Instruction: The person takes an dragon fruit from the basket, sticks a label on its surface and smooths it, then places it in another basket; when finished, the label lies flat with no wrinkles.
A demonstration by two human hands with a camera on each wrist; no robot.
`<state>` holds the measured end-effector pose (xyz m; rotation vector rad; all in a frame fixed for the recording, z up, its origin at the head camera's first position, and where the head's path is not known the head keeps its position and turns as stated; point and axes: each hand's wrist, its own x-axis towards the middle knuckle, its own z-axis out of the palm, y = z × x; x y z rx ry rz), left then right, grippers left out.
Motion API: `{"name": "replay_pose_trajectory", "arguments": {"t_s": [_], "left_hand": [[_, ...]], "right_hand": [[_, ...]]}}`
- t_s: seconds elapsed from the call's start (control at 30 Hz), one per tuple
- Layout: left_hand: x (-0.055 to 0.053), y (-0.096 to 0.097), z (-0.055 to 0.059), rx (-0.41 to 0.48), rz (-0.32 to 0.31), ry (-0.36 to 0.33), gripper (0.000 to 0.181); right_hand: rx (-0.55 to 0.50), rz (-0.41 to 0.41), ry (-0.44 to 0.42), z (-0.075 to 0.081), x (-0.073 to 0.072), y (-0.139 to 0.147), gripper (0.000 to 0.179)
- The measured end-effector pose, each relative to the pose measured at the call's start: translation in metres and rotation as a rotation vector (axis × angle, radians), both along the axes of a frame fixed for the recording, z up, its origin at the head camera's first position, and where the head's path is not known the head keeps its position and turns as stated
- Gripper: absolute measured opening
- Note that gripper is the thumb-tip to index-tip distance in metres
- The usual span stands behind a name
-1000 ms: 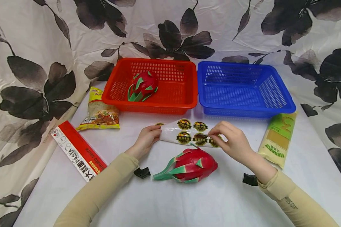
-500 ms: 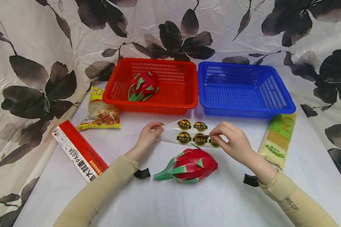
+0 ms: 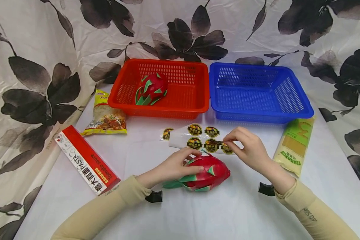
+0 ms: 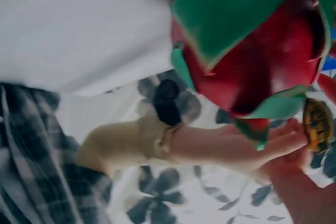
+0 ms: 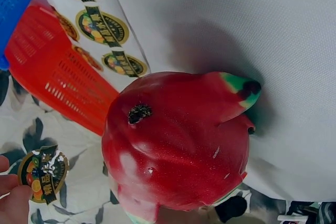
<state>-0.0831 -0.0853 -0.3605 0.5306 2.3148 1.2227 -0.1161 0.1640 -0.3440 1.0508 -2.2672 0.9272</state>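
Note:
A red dragon fruit [image 3: 217,170] with green-tipped scales lies on the white table, its stem end to the left. My left hand [image 3: 175,165] holds it from the left, thumb on the near side and fingers over the far side. Between thumb and fingertips, my right hand [image 3: 249,146] pinches a round black-and-gold fruit sticker [image 5: 44,174], just beyond the fruit's right end. Behind the fruit lies a white sheet [image 3: 180,135] printed with rows of the same stickers. The right wrist view shows the fruit's rounded red end close up.
A red basket [image 3: 168,113] with another dragon fruit [image 3: 156,86] stands at the back beside a blue basket [image 3: 258,118]. To the left lie a yellow food packet [image 3: 106,116] and a red-and-white pasta box [image 3: 85,160]. A green-yellow packet [image 3: 295,146] lies right.
My left hand has left the sheet's left end and come nearer, onto the dragon fruit. The right hand, pinching the sticker, has stayed almost in place.

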Motion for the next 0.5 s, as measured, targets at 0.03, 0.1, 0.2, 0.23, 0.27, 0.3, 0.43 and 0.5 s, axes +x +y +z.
{"name": "replay_pose_trajectory", "arguments": {"t_s": [0.03, 0.1, 0.2, 0.23, 0.27, 0.3, 0.43, 0.5], "left_hand": [[0.003, 0.002, 0.001, -0.015, -0.02, 0.022, 0.057], [0.01, 0.004, 0.0, -0.062, -0.055, 0.067, 0.067], [0.016, 0.006, -0.002, -0.146, -0.104, 0.133, 0.083], [0.018, 0.007, -0.002, -0.174, -0.118, 0.145, 0.089], [0.019, 0.007, -0.003, -0.203, -0.13, 0.155, 0.094], [0.02, 0.007, -0.004, -0.228, -0.14, 0.168, 0.099], [0.02, 0.008, -0.01, -0.281, -0.144, 0.198, 0.113], [0.019, 0.007, -0.013, -0.291, -0.127, 0.208, 0.116]], "right_hand": [[-0.002, 0.0, 0.003, 0.0, 0.0, 0.0, 0.029], [-0.002, 0.0, 0.004, 0.0, 0.0, 0.0, 0.029], [0.0, -0.003, 0.004, 0.001, 0.0, 0.001, 0.029], [-0.001, -0.004, 0.004, 0.001, 0.001, 0.002, 0.029], [0.0, -0.004, 0.002, 0.002, 0.001, 0.002, 0.029], [-0.001, -0.005, 0.001, 0.002, 0.001, 0.002, 0.029], [-0.002, -0.007, -0.01, 0.002, 0.002, 0.003, 0.028], [-0.001, -0.008, -0.019, 0.002, 0.002, 0.003, 0.028]]}}
